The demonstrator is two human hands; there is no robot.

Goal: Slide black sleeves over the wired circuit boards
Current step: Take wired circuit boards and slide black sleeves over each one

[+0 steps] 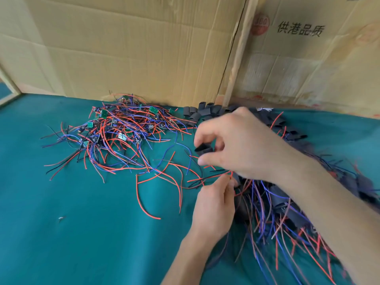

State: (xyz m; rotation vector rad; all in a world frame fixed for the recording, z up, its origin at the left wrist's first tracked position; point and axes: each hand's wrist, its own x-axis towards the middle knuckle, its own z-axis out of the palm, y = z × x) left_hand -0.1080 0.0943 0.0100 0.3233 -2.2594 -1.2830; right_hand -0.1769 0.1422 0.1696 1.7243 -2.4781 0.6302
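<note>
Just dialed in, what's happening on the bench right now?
A person is sleeving wired circuit boards on a green table. The right hand pinches one black sleeve between thumb and fingers, its open end facing left. The left hand pinches thin wires just below it; the sleeve is not on them yet. A pile of bare boards with red, blue and black leads lies to the left, loose sleeves sit by the cardboard wall, and a heap of sleeved units lies under the right forearm.
</note>
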